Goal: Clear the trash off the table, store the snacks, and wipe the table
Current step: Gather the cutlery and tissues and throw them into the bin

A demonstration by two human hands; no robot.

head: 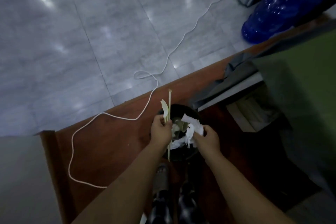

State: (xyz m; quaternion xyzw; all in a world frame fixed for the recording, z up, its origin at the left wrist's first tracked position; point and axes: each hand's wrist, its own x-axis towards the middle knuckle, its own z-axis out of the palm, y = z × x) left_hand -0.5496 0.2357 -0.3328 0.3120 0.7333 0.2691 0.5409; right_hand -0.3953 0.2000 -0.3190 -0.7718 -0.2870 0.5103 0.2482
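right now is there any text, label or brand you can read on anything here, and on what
None can be read in this dim, blurred frame.
Blue water jugs: no label legible.
Chopsticks in the left hand: no print visible.
White tissue in the right hand, over the black trash bin: blank.

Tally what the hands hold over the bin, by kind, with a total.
Chopsticks, in left hand: 1 pair
Pale wrapper, left hand: 1
White tissue, in right hand: 1 wad
Total: 3 kinds, above the black bin.
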